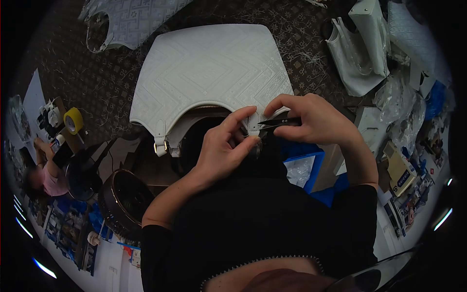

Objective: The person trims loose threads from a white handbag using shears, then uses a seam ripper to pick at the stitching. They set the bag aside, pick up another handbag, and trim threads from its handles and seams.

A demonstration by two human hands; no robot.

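A white handbag (209,68) with an embossed chevron pattern lies upside down in front of me, its curved zip opening toward my body. At the opening's right end, my left hand (221,148) pinches a white strap tab (253,125) between thumb and fingers. My right hand (316,119) is closed around small black thread snips (287,121), whose tips point left and reach the tab's edge. Whether the blades touch a thread is too small to tell. A matching tab with a gold buckle (156,148) hangs at the opening's left end.
Thread scraps litter the dark patterned surface (306,48). White bags (357,63) lie at upper right, another patterned white piece (136,22) at upper left. A yellow tape roll (73,120), a round fan-like object (124,199) and another person (51,175) are leftward. A blue-edged box (318,168) stands right.
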